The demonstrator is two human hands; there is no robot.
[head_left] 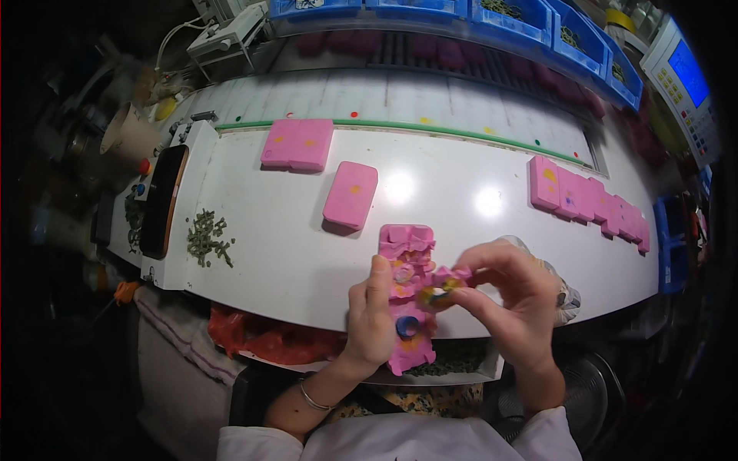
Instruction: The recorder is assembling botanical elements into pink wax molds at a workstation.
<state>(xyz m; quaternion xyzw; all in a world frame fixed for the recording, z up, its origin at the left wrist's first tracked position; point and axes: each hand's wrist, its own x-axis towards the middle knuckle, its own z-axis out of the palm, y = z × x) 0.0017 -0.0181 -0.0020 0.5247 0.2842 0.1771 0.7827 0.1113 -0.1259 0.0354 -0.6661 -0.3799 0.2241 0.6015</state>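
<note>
My left hand (370, 315) grips the near part of a long pink rubber mould (407, 246) that lies over the front edge of the white table (269, 238). Small round blue and yellow parts sit in its cavities. My right hand (513, 296) pinches a bent-up flap of the same mould, with a small yellow and blue piece (438, 296) at the fingertips. A single pink block (351, 194) lies just beyond the mould, and a pair of pink blocks (297, 144) lies farther back on the left.
A row of several pink blocks (588, 200) lines the table's right side. A heap of small green pieces (207, 240) lies at the left beside a dark tablet-like device (163, 201). Blue bins (507, 17) stand behind; a panel with a blue screen (686, 73) is at the right.
</note>
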